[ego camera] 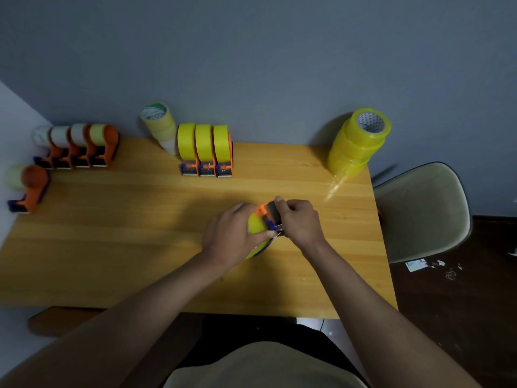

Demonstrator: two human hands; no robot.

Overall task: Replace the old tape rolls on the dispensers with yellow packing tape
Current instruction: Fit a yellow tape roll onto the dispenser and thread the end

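Wide wooden surface (112,247), and out at its right far corner the tall stack of yellow packing tape rolls (356,142), well apart from the action. Back centre, three dispensers with yellow rolls (205,148) stand side by side; far left, four dispensers with pale old rolls (77,145), and a fifth pale-roll dispenser (26,189) sits alone nearer. Centre now: left hand (232,233) curls round the yellow roll (256,224) on the orange dispenser (268,217), while right hand (299,222) has its grip pinching the blade end just to the right. Roll lies left, blade right, so the tape lead likely feeds rightward toward the nearer right grip
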